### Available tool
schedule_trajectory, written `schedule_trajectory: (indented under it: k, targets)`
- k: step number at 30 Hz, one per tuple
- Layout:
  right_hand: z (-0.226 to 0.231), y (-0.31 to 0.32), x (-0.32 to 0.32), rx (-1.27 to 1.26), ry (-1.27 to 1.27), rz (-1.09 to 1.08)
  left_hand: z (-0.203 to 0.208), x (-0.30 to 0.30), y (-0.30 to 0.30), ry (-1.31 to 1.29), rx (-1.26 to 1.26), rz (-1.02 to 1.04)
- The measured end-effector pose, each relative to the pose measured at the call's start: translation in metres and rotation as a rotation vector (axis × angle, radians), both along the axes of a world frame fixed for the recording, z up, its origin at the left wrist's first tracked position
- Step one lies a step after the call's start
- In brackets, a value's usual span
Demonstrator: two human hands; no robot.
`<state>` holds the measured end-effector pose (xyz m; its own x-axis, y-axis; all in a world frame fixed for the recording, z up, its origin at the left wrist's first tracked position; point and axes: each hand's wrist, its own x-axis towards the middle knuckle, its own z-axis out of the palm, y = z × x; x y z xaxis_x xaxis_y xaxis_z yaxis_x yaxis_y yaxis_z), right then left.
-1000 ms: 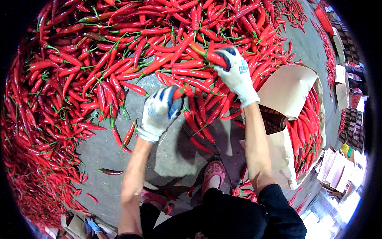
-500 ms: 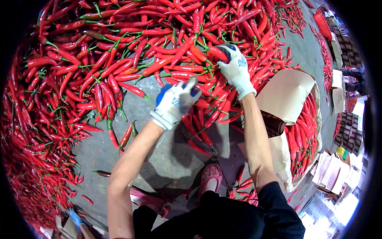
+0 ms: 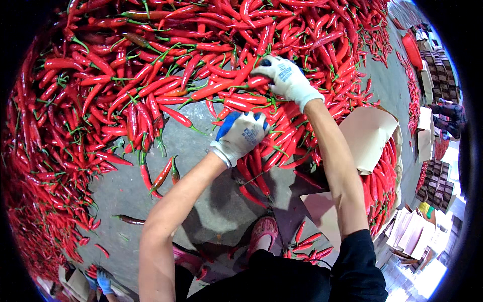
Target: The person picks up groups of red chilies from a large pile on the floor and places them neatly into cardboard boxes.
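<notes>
My right hand (image 3: pixel 286 79), in a white glove with dark fingertips, has its fingers closed round a red chili pepper (image 3: pixel 258 81) at the near edge of a big heap. Nearer to me and to the left, my left hand (image 3: pixel 241 133) wears a white glove with a blue palm. Its fingers curl down over chilies, and whatever they hold is hidden beneath the glove. Several red chilies (image 3: pixel 255 163) with green stems stick out just below it, close to the grey floor. The heap of red chilies (image 3: pixel 201 45) spreads across the far side and the left.
At my right stands a paper-lined container (image 3: pixel 370 136) full of chilies. Loose chilies (image 3: pixel 307 246) lie by my pink shoe (image 3: pixel 264 232). Stacked dark crates (image 3: pixel 435 183) and cardboard (image 3: pixel 410 231) are farther right. Another person's blue-gloved hand (image 3: pixel 104 282) shows at lower left.
My right hand has moved left and slightly nearer, to a chili at the heap's edge. My left hand has shifted right and nearer, its fingers more curled. The view has shifted a little.
</notes>
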<state>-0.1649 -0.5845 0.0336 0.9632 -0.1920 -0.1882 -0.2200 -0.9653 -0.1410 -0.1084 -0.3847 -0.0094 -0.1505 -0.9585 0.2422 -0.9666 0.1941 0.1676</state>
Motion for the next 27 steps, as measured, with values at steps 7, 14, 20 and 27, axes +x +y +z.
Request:
schedule_trajectory:
  k: [7, 14, 20, 27]
  targets:
    - [0.004, -0.002, 0.007, -0.093, 0.116, 0.273, -0.008, 0.013, 0.027, 0.01, 0.196, 0.027]
    - [0.051, -0.008, -0.001, 0.988, -0.482, -0.386, 0.033, 0.041, 0.075, 0.183, 0.402, -0.002]
    - [0.004, 0.033, 0.016, 0.434, -0.408, -0.807, 0.047, 0.05, 0.11, 1.558, 0.631, 0.428]
    - [-0.007, 0.076, 0.055, 0.092, -0.056, -0.92, 0.01, 0.009, 0.119, 2.711, -0.129, 0.507]
